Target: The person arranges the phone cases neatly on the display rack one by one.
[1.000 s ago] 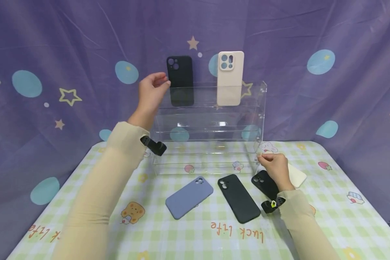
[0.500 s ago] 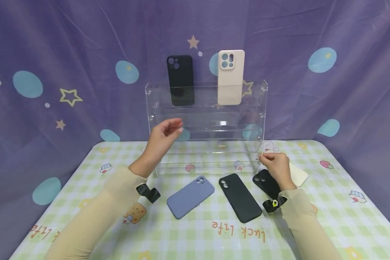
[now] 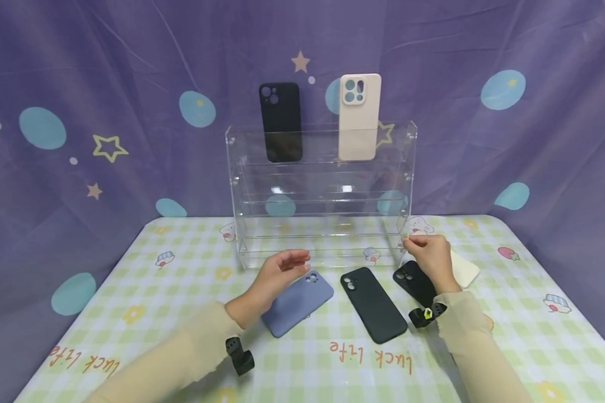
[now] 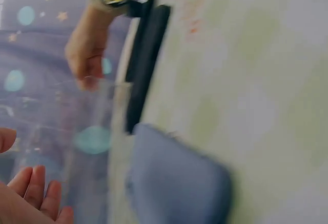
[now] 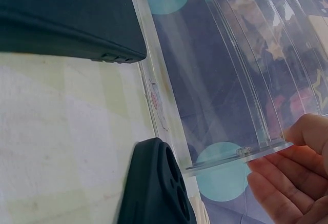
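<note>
My left hand [image 3: 276,280] hovers over the near end of the tabletop, above a blue-grey phone case [image 3: 298,310] lying flat. Its fingers are loosely bent with nothing between them, and the hand covers part of the case. The right hand [image 3: 432,258] pinches the lower right side panel [image 5: 241,157] of a clear acrylic display rack [image 3: 322,163] between thumb and fingers. On the rack's top tier lean a black phone case [image 3: 281,112] at left and a cream phone case [image 3: 359,115] at right, both upright.
Right of the blue-grey case lies a dark phone case [image 3: 373,305]. A smaller-looking black case [image 3: 414,282] and a pale cream case [image 3: 465,270] lie partly behind the right hand. A checked cloth [image 3: 181,336] covers the table; a purple curtain [image 3: 106,67] hangs behind.
My left hand has come down from beside the black case on the top tier to just over the blue-grey case. The right hand has stayed on the rack's side.
</note>
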Action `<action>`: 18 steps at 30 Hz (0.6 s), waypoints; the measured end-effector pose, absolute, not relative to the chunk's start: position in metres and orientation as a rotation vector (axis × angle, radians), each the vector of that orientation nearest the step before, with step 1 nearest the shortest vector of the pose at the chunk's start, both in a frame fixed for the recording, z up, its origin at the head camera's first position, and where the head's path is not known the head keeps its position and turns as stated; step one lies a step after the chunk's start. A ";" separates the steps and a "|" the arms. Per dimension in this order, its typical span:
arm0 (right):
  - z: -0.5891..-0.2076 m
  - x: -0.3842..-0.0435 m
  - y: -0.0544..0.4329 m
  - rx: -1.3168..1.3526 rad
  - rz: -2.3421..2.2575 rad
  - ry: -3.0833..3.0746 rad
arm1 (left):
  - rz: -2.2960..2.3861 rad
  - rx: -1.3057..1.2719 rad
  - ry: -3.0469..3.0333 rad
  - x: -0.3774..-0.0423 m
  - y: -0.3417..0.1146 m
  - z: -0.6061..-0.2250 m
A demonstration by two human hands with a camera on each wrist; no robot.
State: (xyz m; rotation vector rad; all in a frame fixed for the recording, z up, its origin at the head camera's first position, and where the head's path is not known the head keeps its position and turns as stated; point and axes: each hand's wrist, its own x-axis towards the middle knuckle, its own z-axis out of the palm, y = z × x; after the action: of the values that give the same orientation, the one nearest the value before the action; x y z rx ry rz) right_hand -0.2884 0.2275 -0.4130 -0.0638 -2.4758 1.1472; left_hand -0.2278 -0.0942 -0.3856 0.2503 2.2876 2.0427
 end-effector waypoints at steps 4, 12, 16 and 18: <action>-0.412 -0.288 0.228 -0.065 1.141 -2.479 | 2.068 0.150 2.240 -0.223 -0.088 -0.403; -0.413 -0.288 0.228 -0.070 1.164 -2.487 | 2.017 0.067 2.327 -0.215 -0.084 -0.422; -0.413 -0.288 0.227 -0.068 1.169 -2.481 | 1.997 0.112 2.391 -0.218 -0.087 -0.431; -0.414 -0.288 0.227 -0.068 1.171 -2.480 | 1.975 0.128 2.425 -0.220 -0.089 -0.435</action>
State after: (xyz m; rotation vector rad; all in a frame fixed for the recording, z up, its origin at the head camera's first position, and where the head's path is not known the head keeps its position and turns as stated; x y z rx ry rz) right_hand -0.2879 0.2273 -0.4137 -0.0684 -2.4795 1.1710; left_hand -0.2197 -0.0893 -0.4348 0.1285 2.4252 1.9745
